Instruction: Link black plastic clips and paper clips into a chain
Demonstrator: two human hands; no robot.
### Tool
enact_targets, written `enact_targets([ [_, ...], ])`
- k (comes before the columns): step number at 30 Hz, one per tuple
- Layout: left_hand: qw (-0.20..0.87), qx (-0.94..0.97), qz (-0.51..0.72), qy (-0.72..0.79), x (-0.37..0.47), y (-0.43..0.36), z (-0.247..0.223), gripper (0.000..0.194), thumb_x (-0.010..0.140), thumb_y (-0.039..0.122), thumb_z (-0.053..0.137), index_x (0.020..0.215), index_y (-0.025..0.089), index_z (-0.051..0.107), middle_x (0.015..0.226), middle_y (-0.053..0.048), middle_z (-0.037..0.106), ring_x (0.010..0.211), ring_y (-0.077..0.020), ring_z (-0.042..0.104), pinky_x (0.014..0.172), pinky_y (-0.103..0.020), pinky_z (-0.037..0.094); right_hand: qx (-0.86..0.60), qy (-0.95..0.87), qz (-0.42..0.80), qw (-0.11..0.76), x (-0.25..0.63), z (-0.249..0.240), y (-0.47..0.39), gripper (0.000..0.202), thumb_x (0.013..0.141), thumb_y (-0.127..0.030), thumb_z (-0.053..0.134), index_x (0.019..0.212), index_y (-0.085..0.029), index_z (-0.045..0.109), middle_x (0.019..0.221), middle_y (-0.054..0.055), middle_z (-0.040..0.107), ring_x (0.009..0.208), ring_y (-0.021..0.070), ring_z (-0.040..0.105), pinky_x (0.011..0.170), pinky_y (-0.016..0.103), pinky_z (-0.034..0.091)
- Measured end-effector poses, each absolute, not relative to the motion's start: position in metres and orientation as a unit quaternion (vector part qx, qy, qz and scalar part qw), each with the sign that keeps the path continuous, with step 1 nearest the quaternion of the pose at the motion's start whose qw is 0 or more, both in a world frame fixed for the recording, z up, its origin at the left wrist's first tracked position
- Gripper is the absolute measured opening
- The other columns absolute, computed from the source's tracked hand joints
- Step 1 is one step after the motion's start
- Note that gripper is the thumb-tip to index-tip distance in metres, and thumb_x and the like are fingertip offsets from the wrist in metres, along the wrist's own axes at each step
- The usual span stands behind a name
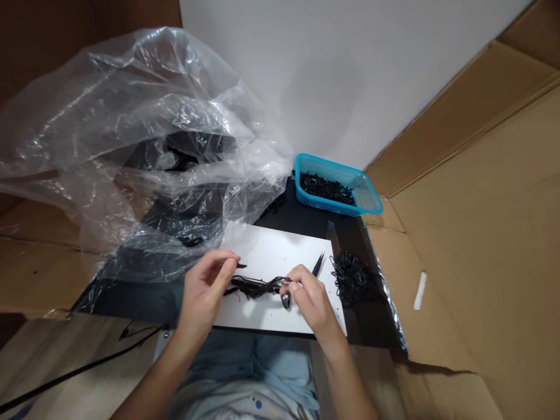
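Note:
A tangled bundle of thin black strands (pixel 254 287) lies across the white sheet (pixel 280 245) between my hands. My left hand (pixel 213 277) is pinched on a small black piece (pixel 241 266) above the bundle's left end. At the bundle's right end, my right hand (pixel 304 287) has its thumb and fingers closed on the black strands, with a loop hanging below the fingertips. Black pointed tweezers (pixel 318 265) rest on the sheet just beyond my right hand.
A pile of black loops (pixel 353 277) sits right of the sheet. Behind it stands a blue basket (pixel 339 208) holding black pieces. A large clear plastic bag (pixel 175 111) covers the left and back of the black table (pixel 151 297). Cardboard walls (pixel 481 233) flank the table.

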State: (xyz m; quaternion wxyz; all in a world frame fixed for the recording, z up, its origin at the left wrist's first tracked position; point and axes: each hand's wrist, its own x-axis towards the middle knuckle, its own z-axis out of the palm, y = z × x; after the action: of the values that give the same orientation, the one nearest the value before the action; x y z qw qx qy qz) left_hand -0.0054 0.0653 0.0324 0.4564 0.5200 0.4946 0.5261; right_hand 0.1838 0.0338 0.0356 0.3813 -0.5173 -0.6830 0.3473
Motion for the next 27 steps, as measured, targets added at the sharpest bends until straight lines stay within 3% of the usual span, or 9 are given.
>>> enact_targets([
  [4, 0.472, 0.538, 0.534, 0.451, -0.011, 0.061, 0.038, 0.015, 0.086, 0.022, 0.063, 0.101, 0.024, 0.060, 0.085, 0.000, 0.063, 0.078, -0.0134, 0.060, 0.070, -0.019, 0.047, -0.548, -0.767, 0.206, 0.263, 0.185, 0.034, 0.033, 0.021, 0.094, -0.025, 0.039, 0.083, -0.020, 0.056, 0.085, 0.007, 0.058, 0.085, 0.0228, 0.049, 0.079, 0.038, 0.039],
  [6, 0.468, 0.568, 0.526, 0.426, -0.008, 0.055, 0.043, 0.019, 0.086, 0.016, 0.063, 0.102, 0.025, 0.060, 0.085, 0.001, 0.062, 0.078, -0.0113, 0.060, 0.071, -0.017, 0.047, -0.573, -0.759, 0.179, 0.253, 0.184, 0.037, 0.032, 0.022, 0.095, -0.034, 0.043, 0.095, -0.021, 0.060, 0.096, 0.010, 0.059, 0.094, 0.0262, 0.048, 0.085, 0.042, 0.037],
  [9, 0.450, 0.609, 0.519, 0.396, -0.003, 0.046, 0.046, 0.027, 0.084, 0.009, 0.063, 0.104, 0.027, 0.060, 0.087, 0.002, 0.061, 0.079, -0.0094, 0.060, 0.074, -0.015, 0.047, -0.540, -0.707, 0.321, 0.324, 0.183, 0.044, 0.030, 0.030, 0.098, -0.042, 0.037, 0.099, -0.022, 0.059, 0.092, 0.007, 0.059, 0.092, 0.0228, 0.052, 0.085, 0.038, 0.041],
  [14, 0.497, 0.611, 0.509, 0.346, 0.003, 0.038, 0.048, 0.029, 0.085, 0.009, 0.063, 0.107, 0.028, 0.061, 0.087, 0.002, 0.060, 0.078, -0.0108, 0.061, 0.075, -0.020, 0.050, -0.394, -0.590, 0.557, 0.432, 0.169, 0.047, 0.027, 0.026, 0.093, -0.042, 0.045, 0.080, -0.022, 0.054, 0.070, 0.000, 0.057, 0.071, 0.0165, 0.057, 0.072, 0.031, 0.045],
  [18, 0.628, 0.523, 0.498, 0.290, 0.010, 0.037, 0.052, 0.011, 0.089, 0.016, 0.060, 0.098, 0.023, 0.061, 0.081, 0.001, 0.057, 0.060, -0.0120, 0.064, 0.057, -0.023, 0.051, -0.346, -0.444, 0.655, 0.505, 0.150, 0.045, 0.028, 0.023, 0.082, -0.041, 0.050, 0.068, -0.023, 0.048, 0.051, -0.004, 0.045, 0.053, 0.0159, 0.052, 0.061, 0.030, 0.045],
  [20, 0.656, 0.496, 0.495, 0.279, 0.013, 0.037, 0.052, 0.006, 0.090, 0.019, 0.060, 0.095, 0.022, 0.061, 0.078, 0.001, 0.057, 0.054, -0.0113, 0.063, 0.051, -0.021, 0.048, -0.330, -0.403, 0.674, 0.524, 0.144, 0.044, 0.028, 0.023, 0.079, -0.041, 0.051, 0.065, -0.023, 0.046, 0.046, -0.004, 0.042, 0.050, 0.0157, 0.049, 0.058, 0.029, 0.044],
  [23, 0.638, 0.496, 0.500, 0.312, 0.015, 0.037, 0.047, 0.007, 0.089, 0.023, 0.063, 0.096, 0.022, 0.062, 0.074, 0.001, 0.060, 0.060, -0.0113, 0.061, 0.058, -0.021, 0.048, -0.337, -0.401, 0.666, 0.532, 0.146, 0.039, 0.025, 0.024, 0.080, -0.041, 0.050, 0.065, -0.022, 0.047, 0.046, -0.004, 0.044, 0.050, 0.0154, 0.050, 0.057, 0.029, 0.043],
  [27, 0.591, 0.482, 0.518, 0.386, 0.007, 0.041, 0.030, 0.017, 0.086, 0.031, 0.067, 0.100, 0.023, 0.063, 0.082, -0.002, 0.061, 0.078, -0.0148, 0.057, 0.070, -0.021, 0.046, -0.475, -0.515, 0.500, 0.510, 0.180, 0.035, 0.031, 0.021, 0.087, -0.038, 0.047, 0.077, -0.021, 0.053, 0.062, 0.000, 0.057, 0.059, 0.0158, 0.056, 0.062, 0.029, 0.045],
])
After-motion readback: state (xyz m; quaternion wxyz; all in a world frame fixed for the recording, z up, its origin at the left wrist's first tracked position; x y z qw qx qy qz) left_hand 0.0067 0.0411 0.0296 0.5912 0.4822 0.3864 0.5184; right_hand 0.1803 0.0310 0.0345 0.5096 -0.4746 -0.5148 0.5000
